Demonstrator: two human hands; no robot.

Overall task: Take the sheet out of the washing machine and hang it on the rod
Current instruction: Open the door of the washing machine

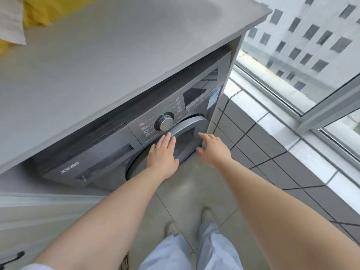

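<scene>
A grey front-loading washing machine [109, 158] sits under a grey countertop [116, 61]. Its round door [187, 131] is closed, with a dark window in the middle. My left hand [162, 156] lies flat on the door with straight fingers, just below the silver dial [165, 122]. My right hand [212, 149] reaches toward the door's right edge, fingers loosely spread, thumb near the rim; it holds nothing. The sheet is hidden and no rod is in view.
Yellow cloth [44, 10] and a white paper [10, 22] lie at the countertop's far left. To the right, a tiled ledge [272, 137] runs under a large window [303, 45]. My feet [206, 215] stand on the grey floor.
</scene>
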